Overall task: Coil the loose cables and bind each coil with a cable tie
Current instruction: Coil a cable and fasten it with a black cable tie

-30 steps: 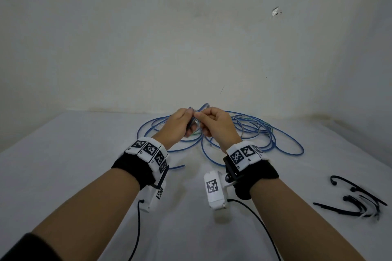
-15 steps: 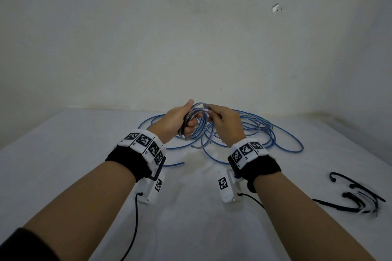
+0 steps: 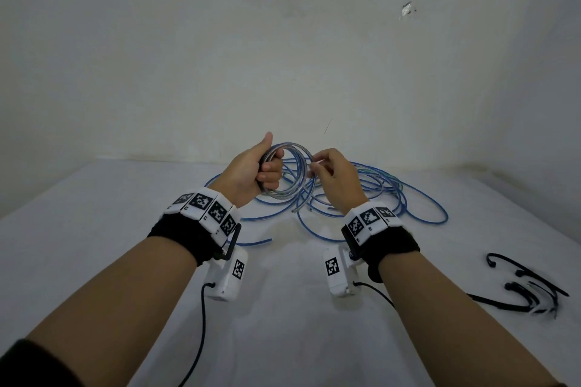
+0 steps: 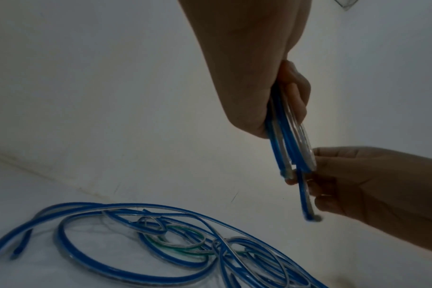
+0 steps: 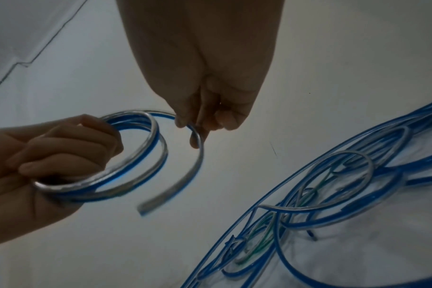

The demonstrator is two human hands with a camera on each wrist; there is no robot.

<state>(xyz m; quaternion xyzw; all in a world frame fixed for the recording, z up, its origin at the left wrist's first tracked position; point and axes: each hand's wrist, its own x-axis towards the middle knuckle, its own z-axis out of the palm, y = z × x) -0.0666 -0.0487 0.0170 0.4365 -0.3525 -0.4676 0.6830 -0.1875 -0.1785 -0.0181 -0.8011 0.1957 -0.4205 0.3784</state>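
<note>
A small coil (image 3: 292, 144) of blue-and-clear flat cable is held up above the table. My left hand (image 3: 270, 166) grips its left side in a fist, thumb up. My right hand (image 3: 314, 163) pinches the outermost turn on the coil's right side. In the right wrist view the right hand (image 5: 197, 128) pinches that turn, and the free end (image 5: 146, 208) hangs loose below the coil (image 5: 126, 165). In the left wrist view the left hand (image 4: 284, 109) clasps the coil (image 4: 289, 144) edge-on. Loose blue cables (image 3: 377, 198) lie tangled on the white table (image 3: 94, 229) behind the hands.
Several black cable ties (image 3: 528, 292) lie on the table at the right. One loose cable end (image 3: 257, 242) lies under my left wrist. A thin green wire (image 4: 185, 247) runs through the tangle. A pale wall stands close behind the table.
Both hands have risen from the tangle with the cable. The loops have grown into a clear ring in my left fist, and my right hand has moved to the ring's right side.
</note>
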